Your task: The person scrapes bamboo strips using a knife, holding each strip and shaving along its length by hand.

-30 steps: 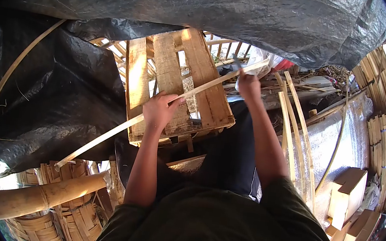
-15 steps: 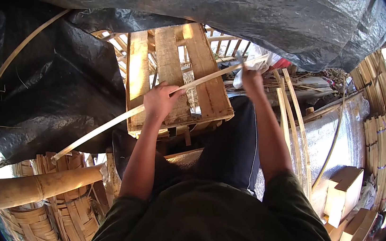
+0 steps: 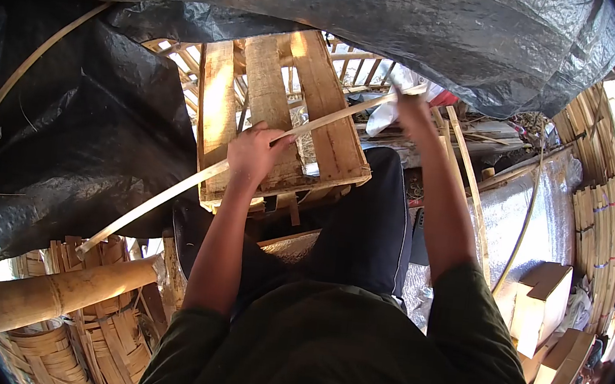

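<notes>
My left hand is closed around a long pale bamboo strip, pressing it over a slatted wooden crate. The strip slants from the lower left up to the upper right. Close to its upper end, my right hand is closed and smeared by motion. A thin grey blade, seemingly a knife, sticks up from that fist; its handle is hidden in the fingers. The crate stands in front of my knees, tilted a little.
Black plastic sheeting hangs to the left and overhead. A thick bamboo pole crosses the lower left above woven bamboo. More pale strips lean beside my right arm. Cardboard boxes and bundled bamboo slats stand at the right.
My right hand has moved slightly right toward the strip's upper end, blade still up. The left hand keeps its hold on the strip. The whole view has shifted slightly.
</notes>
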{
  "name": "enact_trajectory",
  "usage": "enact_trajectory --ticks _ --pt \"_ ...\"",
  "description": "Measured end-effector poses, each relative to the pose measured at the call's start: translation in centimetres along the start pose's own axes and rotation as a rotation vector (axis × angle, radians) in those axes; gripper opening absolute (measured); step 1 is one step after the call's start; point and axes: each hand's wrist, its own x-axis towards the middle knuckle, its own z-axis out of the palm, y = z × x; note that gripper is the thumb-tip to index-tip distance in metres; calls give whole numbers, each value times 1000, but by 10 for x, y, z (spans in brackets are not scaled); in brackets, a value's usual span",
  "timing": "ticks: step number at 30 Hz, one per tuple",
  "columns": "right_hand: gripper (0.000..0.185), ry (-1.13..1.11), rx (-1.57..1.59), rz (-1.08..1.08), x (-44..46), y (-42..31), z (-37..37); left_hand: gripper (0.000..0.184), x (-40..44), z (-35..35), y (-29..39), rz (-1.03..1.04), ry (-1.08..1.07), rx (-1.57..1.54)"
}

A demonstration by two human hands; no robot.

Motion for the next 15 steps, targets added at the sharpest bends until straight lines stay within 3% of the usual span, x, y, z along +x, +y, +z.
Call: enact_trajectory --ticks 1,6,9,13,15 --pt "59 25 157 165 9 0 -15 38 -1 -2 2 -8 -29 -11" --pt "60 168 42 10 40 50 31 37 1 -3 5 8 -63 7" --pt "61 -40 -1 149 4 10 -3 34 0 -5 4 48 -46 25" --pt "62 61 33 57 3 20 8 34 2 -6 1 80 -34 34" --pt "65 -10 57 99 -5 16 9 33 2 -5 1 87 -16 30"
